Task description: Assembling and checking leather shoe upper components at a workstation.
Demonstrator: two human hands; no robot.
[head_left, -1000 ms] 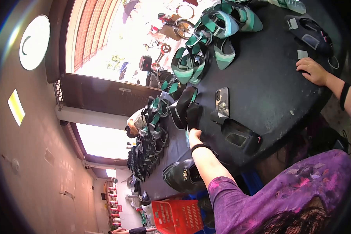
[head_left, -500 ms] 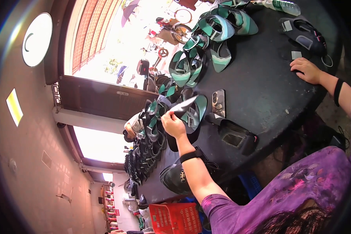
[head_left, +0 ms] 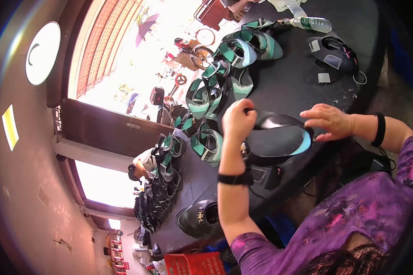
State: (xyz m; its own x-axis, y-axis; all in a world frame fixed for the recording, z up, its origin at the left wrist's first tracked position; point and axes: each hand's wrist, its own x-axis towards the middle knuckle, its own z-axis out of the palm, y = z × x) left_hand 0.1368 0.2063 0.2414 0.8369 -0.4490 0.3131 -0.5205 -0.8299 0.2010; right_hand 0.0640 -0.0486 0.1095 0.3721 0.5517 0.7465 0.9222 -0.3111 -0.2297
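My left hand is closed on the edge of a dark grey shoe upper with a light blue toe, held above the dark table. Beside its blue end is my right hand, fingers spread and apart from the upper. Partly hidden under the upper and my left arm lies a black shoe piece. Just beyond my left wrist sits a green and grey shoe upper. The grip of my left fingertips is partly hidden.
More green and grey uppers line the table's far side, with dark ones at left. Farther right are a black shoe piece and a plastic bottle. A black buckled shoe and a red basket are nearer.
My left hand has moved right from the pile with the upper in it. My right hand has left the table's right side and come toward the upper. The phone is now hidden.
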